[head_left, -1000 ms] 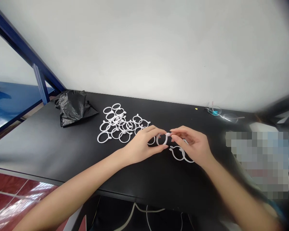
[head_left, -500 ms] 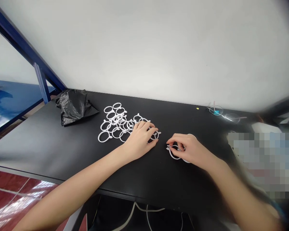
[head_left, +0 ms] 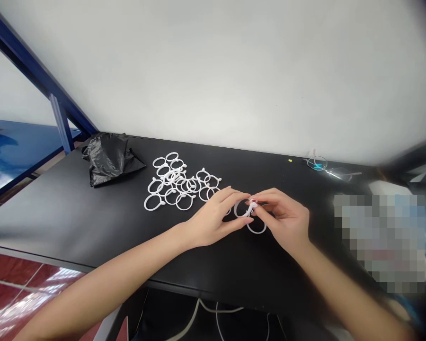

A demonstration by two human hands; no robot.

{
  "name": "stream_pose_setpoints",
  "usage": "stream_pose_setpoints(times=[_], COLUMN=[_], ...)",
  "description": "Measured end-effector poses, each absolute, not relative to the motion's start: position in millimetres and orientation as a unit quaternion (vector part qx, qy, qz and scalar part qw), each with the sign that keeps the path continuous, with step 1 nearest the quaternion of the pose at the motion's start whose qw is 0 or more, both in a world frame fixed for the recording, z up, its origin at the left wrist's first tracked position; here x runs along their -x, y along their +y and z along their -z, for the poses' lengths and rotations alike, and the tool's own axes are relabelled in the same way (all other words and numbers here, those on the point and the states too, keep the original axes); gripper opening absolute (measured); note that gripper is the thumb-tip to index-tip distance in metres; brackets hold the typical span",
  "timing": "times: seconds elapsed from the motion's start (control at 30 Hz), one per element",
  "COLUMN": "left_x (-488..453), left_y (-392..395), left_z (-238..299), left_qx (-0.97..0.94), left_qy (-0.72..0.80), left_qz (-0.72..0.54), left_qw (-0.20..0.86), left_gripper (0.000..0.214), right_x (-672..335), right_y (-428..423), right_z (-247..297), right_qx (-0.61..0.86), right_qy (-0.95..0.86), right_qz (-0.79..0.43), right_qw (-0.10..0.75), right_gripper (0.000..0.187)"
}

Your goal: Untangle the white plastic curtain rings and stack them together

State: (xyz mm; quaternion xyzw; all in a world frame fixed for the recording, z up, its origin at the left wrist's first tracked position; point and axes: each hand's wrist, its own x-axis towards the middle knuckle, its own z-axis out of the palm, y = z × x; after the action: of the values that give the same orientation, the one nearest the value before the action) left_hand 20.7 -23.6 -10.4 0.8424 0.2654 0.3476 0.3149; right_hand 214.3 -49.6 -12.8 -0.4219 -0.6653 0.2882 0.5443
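Note:
My left hand (head_left: 215,217) is closed on a white curtain ring (head_left: 235,209), pinching it between thumb and fingertips. My right hand (head_left: 287,219) meets it from the other side, its thumb and fingers closed around the small end tabs of white rings; one ring (head_left: 257,232) hangs below its fingertips. The tabs touch between the two hands, and fingers partly cover them, so I cannot tell how many rings are held. To the left, a loose pile of white curtain rings (head_left: 184,202) lies flat and overlapping on the black table (head_left: 128,222).
A crumpled black plastic bag (head_left: 108,158) sits at the table's back left. Eyeglasses (head_left: 317,163) lie at the back right, near a small yellow speck (head_left: 290,160). A blurred, pixelated item (head_left: 379,237) is at the right. Cables (head_left: 195,315) hang below the front edge.
My left hand has moved right from the pile's edge with a ring in its fingers. The right hand has shifted slightly left with its rings, and the two hands now meet.

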Motion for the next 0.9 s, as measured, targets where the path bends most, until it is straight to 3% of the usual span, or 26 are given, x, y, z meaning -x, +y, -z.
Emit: stream_pose_setpoints(times=[0.13, 0.53, 0.9], left_x=[-20.1, -17.5, -17.3], left_y=[-21.7, -17.9, -15.3], left_z=[8.9, 9.0, 8.1], left_qx=[-0.814, -0.805, -0.796], left_qy=[0.280, 0.296, 0.286], left_qz=[-0.356, -0.358, -0.374], left_qw=[0.363, 0.370, 0.381], left_gripper=[0.030, 0.028, 0.028], right_x=[-213.8, -215.8, -215.6], right_y=[-49.7, -47.7, -46.0], right_z=[9.2, 8.1, 6.7], right_qx=[0.394, 0.407, 0.419], right_qy=[-0.668, -0.668, -0.654], right_qz=[-0.327, -0.337, -0.358], right_qw=[0.541, 0.524, 0.518], right_gripper=[0.018, 0.019, 0.008])
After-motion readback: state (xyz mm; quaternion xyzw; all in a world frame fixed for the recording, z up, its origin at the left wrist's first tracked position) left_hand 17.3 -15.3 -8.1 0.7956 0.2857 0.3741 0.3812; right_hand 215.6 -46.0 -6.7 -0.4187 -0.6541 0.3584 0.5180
